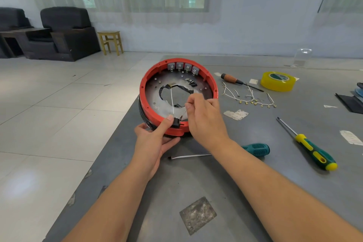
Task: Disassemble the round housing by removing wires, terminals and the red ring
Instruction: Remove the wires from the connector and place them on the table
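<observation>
The round housing [155, 92] is tilted up on its edge near the table's left side, its red ring [144, 102] facing me. Several grey terminals [183, 67] sit along its far inner wall. A thin white wire [172, 98] runs from black tape at the middle down to a black connector [176, 123] at the near rim. My left hand [155, 137] grips the near rim, thumb on the ring beside the connector. My right hand [204, 118] pinches a thin wire inside the housing.
Removed white wires with brass terminals [253, 98] lie to the right. A wooden-handled screwdriver [235, 80], yellow tape roll [278, 81], green-yellow screwdriver [312, 149] and a teal-handled one [255, 149] under my right forearm lie on the grey table [255, 192]. The table's left edge runs close to the housing.
</observation>
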Demonstrator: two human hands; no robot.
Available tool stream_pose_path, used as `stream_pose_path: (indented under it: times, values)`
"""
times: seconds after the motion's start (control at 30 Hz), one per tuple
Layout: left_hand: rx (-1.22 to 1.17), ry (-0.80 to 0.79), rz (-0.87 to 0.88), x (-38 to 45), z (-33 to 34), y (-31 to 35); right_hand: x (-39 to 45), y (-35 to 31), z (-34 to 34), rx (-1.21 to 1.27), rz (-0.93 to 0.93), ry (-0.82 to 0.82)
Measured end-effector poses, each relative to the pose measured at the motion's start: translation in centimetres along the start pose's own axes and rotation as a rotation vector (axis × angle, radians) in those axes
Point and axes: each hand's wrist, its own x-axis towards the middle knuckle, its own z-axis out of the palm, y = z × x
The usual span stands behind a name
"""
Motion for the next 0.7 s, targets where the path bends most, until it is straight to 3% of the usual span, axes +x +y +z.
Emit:
stream_pose_path:
  times: [0.13,0.27,0.4,0.6,0.7]
  values:
    - [0.151,0.031,0.023,-0.2,-0.2,0.0,-0.2,-0.1,0.3,0.062,0.073,-0.031]
    - [0.631,0.117,0.165,0.0,-0.9,0.0,-0.2,-0.5,0.5,0.158,0.138,-0.051]
    - [0.899,0.188,0.223,0.0,-1.2,0.0,-0.4,-0.7,0.1,0.175,0.145,-0.06]
    - [0.931,0.213,0.213,-0.4,-0.9,-0.3,-1.1,0.3,0.0,0.172,0.145,-0.166]
    - [0.899,0.204,0.297,-0.5,-0.7,-0.2,-0.8,0.9,-0.5,0.292,0.183,-0.231]
